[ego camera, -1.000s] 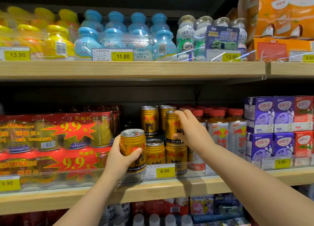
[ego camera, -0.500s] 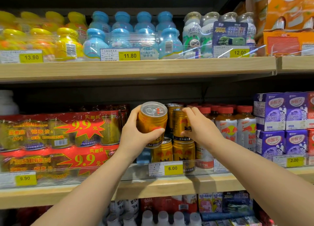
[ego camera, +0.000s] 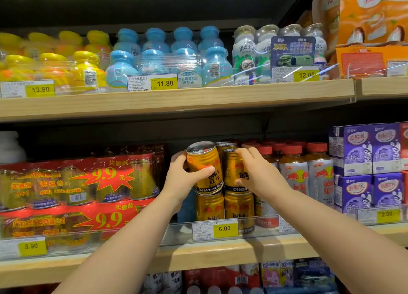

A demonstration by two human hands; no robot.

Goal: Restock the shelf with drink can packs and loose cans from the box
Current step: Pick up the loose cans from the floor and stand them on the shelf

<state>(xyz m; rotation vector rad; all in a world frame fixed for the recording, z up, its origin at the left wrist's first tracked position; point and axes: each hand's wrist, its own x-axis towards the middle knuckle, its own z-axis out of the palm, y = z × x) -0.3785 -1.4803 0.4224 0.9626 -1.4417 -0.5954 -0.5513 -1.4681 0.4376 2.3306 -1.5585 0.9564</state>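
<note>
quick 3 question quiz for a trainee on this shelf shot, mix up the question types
1. True or false: the left hand grips a gold can that is tilted, its base over a lower can.
2. Which price tag sits directly below the stacked gold cans? A) 13.90 B) 6.00 C) 2.00
3. Fill in: the right hand holds an upper-row can just left of the bottles with ____ caps.

Key: 1 true; 2 B, the 6.00 tag; 3 red.
</note>
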